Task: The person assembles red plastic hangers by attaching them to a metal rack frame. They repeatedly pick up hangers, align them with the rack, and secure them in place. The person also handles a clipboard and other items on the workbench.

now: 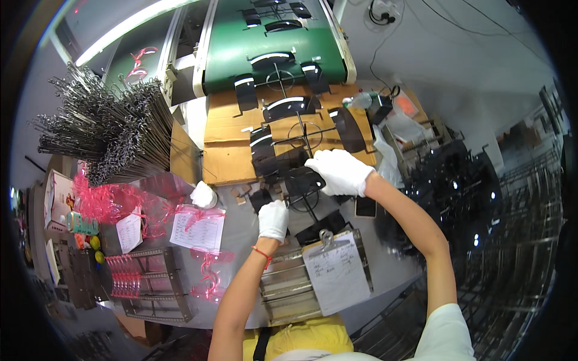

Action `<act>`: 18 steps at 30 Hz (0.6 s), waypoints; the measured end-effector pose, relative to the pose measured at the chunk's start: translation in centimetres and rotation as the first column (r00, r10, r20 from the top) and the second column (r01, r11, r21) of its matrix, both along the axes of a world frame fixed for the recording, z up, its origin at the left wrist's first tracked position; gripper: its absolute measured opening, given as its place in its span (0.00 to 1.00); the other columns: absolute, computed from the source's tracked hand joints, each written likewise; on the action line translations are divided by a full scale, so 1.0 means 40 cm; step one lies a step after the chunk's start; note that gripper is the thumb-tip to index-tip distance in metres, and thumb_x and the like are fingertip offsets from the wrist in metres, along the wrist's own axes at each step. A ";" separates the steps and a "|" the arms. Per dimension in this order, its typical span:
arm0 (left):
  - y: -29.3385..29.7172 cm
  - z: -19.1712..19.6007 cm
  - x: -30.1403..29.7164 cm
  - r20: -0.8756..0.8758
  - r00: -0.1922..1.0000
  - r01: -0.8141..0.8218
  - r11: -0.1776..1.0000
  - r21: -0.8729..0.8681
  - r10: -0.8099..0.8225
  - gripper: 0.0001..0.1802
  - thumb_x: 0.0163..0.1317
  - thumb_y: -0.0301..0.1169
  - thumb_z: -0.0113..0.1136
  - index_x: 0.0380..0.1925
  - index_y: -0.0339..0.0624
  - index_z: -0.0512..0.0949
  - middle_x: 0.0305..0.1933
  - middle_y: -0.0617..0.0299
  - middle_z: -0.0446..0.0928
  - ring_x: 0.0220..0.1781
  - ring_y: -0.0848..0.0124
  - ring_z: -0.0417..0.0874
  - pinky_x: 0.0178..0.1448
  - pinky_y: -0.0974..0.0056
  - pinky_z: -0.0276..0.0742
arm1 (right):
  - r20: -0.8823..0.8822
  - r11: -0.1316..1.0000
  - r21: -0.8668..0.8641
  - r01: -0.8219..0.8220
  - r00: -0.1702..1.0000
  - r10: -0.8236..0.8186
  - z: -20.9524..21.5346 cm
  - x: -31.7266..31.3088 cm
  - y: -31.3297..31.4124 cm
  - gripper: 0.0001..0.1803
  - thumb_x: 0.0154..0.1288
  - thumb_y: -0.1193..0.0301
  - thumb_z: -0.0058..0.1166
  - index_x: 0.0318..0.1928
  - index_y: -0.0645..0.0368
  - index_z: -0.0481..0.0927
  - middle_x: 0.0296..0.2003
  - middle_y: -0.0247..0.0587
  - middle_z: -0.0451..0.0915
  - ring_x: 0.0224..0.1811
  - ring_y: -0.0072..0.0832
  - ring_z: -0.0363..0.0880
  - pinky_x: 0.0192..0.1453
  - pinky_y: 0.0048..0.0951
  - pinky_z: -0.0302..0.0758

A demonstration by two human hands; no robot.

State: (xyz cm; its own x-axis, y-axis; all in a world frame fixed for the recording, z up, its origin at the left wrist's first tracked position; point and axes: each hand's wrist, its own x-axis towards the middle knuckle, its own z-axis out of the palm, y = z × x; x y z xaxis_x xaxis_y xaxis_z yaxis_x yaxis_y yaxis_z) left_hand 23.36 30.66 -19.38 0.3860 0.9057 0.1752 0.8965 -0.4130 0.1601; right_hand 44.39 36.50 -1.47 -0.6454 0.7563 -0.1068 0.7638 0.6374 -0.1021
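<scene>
While the white-gloved right hand (pixel 342 172) grasps the edge of a black curved panel (pixel 304 183) at the centre of the frame, the left hand (pixel 274 221), also gloved, sits lower and to the left with its fingers curled beside a smaller black piece (pixel 261 199); whether it grips that piece, I cannot tell. Just above the panel, another black wire-and-panel assembly (pixel 304 133) lies partly over brown cardboard (pixel 226 153), below the green conveyor belt (pixel 220 75). A clipboard (pixel 337 274) lies at lower centre on the grey counter (pixel 388 265). Bundled metal rods (pixel 132 132) stand at upper left, and pink plastic strips (pixel 105 198) lie below them.
</scene>
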 end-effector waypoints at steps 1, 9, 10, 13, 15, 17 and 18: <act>-0.001 -0.013 0.001 0.014 1.000 0.013 1.000 0.029 -0.013 0.03 0.55 0.31 0.57 0.26 0.47 0.78 0.22 0.57 0.77 0.26 0.59 0.82 0.29 0.55 0.76 | -0.053 1.000 0.012 -0.009 0.999 0.010 0.031 0.008 -0.007 0.24 0.48 0.68 0.64 0.48 0.60 0.76 0.39 0.50 0.77 0.44 0.45 0.80 0.48 0.40 0.76; 0.000 0.047 -0.028 0.182 0.979 0.078 0.995 0.061 -0.088 0.02 0.52 0.28 0.57 0.24 0.50 0.76 0.23 0.61 0.75 0.28 0.62 0.80 0.32 0.57 0.75 | -0.264 0.918 -0.376 -0.121 0.964 0.019 0.352 0.048 -0.125 0.33 0.48 0.60 0.66 0.55 0.59 0.74 0.41 0.50 0.79 0.44 0.45 0.80 0.50 0.38 0.77; -0.018 0.032 -0.061 0.138 0.990 0.021 0.999 0.036 -0.025 0.02 0.53 0.28 0.57 0.25 0.50 0.76 0.24 0.61 0.75 0.29 0.63 0.80 0.33 0.58 0.75 | -0.304 0.941 -0.298 -0.158 0.951 0.063 0.315 0.017 -0.084 0.31 0.48 0.62 0.66 0.53 0.60 0.75 0.40 0.49 0.78 0.44 0.45 0.80 0.50 0.39 0.76; -0.009 0.033 -0.052 0.070 0.997 0.037 0.999 0.008 -0.038 0.02 0.55 0.29 0.54 0.27 0.50 0.75 0.26 0.60 0.74 0.31 0.64 0.79 0.35 0.59 0.74 | -0.278 1.000 0.025 0.012 0.961 -0.005 0.163 -0.042 0.060 0.24 0.48 0.69 0.65 0.47 0.60 0.74 0.38 0.49 0.78 0.47 0.46 0.78 0.52 0.42 0.74; -0.002 0.044 -0.040 0.084 0.995 0.055 0.998 0.011 -0.055 0.01 0.54 0.29 0.55 0.27 0.50 0.76 0.25 0.61 0.74 0.30 0.64 0.79 0.35 0.59 0.73 | -0.194 0.975 0.209 0.073 0.980 -0.032 0.003 -0.035 0.227 0.26 0.46 0.71 0.68 0.48 0.60 0.74 0.43 0.46 0.78 0.48 0.44 0.77 0.53 0.40 0.73; -0.006 0.050 -0.036 0.098 0.993 0.064 0.998 -0.007 -0.063 0.01 0.54 0.29 0.56 0.28 0.50 0.76 0.24 0.61 0.74 0.30 0.64 0.79 0.35 0.58 0.73 | -0.160 0.946 0.311 0.094 0.986 -0.045 -0.121 -0.033 0.331 0.28 0.44 0.69 0.70 0.48 0.57 0.74 0.41 0.46 0.78 0.46 0.45 0.78 0.51 0.41 0.74; -0.005 0.049 -0.034 0.109 0.991 0.072 0.997 -0.003 -0.071 0.02 0.54 0.29 0.56 0.28 0.50 0.76 0.24 0.62 0.73 0.30 0.63 0.79 0.35 0.58 0.73 | -0.146 0.951 0.289 0.110 0.987 -0.070 -0.175 -0.025 0.367 0.28 0.43 0.69 0.71 0.48 0.56 0.74 0.40 0.46 0.79 0.45 0.45 0.79 0.49 0.41 0.75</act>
